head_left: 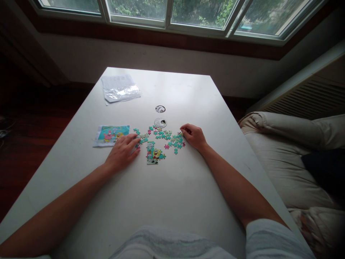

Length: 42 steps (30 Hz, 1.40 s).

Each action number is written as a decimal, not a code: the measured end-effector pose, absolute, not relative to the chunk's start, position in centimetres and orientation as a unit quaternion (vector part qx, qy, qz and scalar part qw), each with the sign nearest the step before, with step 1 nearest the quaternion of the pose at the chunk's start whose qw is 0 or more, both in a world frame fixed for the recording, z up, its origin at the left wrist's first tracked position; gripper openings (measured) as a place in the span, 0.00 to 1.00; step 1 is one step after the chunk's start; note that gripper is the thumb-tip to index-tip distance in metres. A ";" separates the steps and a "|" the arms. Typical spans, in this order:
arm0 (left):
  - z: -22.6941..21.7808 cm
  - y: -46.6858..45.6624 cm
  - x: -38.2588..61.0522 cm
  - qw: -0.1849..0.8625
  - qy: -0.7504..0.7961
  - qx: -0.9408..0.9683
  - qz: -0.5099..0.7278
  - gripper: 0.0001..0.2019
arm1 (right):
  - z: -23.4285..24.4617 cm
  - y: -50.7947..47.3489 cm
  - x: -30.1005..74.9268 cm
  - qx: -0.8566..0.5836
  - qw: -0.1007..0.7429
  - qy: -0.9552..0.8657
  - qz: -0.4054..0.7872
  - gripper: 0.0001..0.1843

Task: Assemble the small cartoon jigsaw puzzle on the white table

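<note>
A partly joined jigsaw puzzle (153, 154) with cartoon figures lies flat on the white table (161, 201). Loose jigsaw pieces (175, 141), mostly turquoise with some pink, are scattered in an arc beyond and beside it. My left hand (123, 149) rests palm down, fingers stretched out, with its fingertips at the left-hand pieces. It partly covers a picture sheet (105, 133) showing the same kind of cartoon figures. At the right end of the loose pieces, my right hand (195, 136) has its thumb and fingers pinched together. Whatever is between those fingertips is too small to make out.
Papers in a clear plastic sleeve (121, 88) lie at the table's far left. Two round metallic discs (160, 109) sit on the tabletop beyond the pieces. A pale padded sofa (275, 162) stands to the right, and a window (167, 14) is beyond the table.
</note>
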<state>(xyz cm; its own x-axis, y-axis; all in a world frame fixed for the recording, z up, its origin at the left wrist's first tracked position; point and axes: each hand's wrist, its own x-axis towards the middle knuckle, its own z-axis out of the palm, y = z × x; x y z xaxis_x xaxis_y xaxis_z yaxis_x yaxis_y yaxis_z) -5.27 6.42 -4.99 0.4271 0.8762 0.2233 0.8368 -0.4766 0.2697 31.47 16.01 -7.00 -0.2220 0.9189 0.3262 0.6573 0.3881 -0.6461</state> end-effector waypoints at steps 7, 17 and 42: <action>-4.9 6.2 -5.1 0.055 0.503 0.848 0.156 0.22 | -7.1 16.1 31.5 -0.517 0.347 -0.761 0.183 0.10; -5.2 6.0 -4.6 0.062 0.470 0.867 0.156 0.22 | -6.9 16.0 31.4 -0.520 0.345 -0.757 0.190 0.10; -4.5 6.0 -4.6 0.115 0.466 0.836 0.266 0.14 | -7.2 16.2 31.4 -0.516 0.350 -0.760 0.182 0.09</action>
